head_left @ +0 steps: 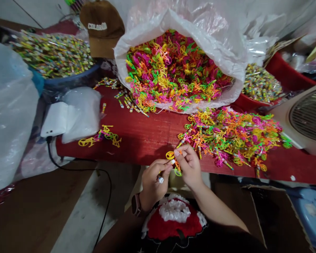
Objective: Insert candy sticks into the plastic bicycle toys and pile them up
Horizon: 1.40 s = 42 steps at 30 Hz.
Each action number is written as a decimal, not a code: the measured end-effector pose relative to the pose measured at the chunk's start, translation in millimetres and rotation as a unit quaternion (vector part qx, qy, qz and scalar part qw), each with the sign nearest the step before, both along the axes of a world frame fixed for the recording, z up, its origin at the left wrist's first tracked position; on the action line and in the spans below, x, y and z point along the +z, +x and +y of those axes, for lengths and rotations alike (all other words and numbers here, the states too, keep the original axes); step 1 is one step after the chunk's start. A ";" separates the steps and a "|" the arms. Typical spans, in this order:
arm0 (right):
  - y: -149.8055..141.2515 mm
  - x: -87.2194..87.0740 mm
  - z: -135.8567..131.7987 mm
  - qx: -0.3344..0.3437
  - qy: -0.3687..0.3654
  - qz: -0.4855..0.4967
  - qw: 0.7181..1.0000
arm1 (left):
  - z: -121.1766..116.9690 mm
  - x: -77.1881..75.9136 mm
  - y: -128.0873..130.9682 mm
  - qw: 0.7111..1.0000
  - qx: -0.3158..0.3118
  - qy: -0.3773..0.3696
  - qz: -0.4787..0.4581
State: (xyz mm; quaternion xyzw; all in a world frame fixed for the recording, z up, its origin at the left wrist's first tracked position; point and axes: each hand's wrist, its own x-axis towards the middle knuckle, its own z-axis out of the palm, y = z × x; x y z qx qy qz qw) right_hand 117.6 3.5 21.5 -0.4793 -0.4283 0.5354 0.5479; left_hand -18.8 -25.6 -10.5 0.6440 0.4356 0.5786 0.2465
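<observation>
Above the table's front edge, my two hands meet at the fingertips. My left hand (156,180) is closed on a small tube with a white end (160,180), which pokes out between the fingers. My right hand (190,165) pinches a tiny plastic toy bicycle (177,166) with an orange frame, a yellow wheel and a green wheel. A white tip of the tube touches or nearly touches the bicycle; fingers hide the exact contact. Right of my hands lies a pile of colourful toy bicycles with tubes (231,133). A few loose bicycles (105,136) lie to the left.
A large white sack (216,42) full of plastic bicycles stands at the back. Tubes fill a blue basin (73,75) and a red basin (255,102). A white power bank (55,119) with a black cable sits left; a fan (305,116) stands right.
</observation>
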 end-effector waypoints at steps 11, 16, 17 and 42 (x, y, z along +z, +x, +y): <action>4.0 -5.3 -2.8 -0.011 -0.083 0.093 0.992 | 0.5 -0.2 0.2 0.996 -0.028 0.064 0.058; 1.4 4.3 -3.7 0.018 -0.118 0.122 0.985 | -3.5 8.3 -6.1 0.993 -0.035 0.078 0.083; 0.5 5.8 -4.0 0.023 -0.121 0.122 0.985 | -4.3 9.4 -7.7 0.992 -0.034 0.083 0.086; -3.1 12.2 -2.8 0.162 -0.157 0.093 0.970 | -27.1 8.5 -23.6 0.967 0.027 0.170 0.186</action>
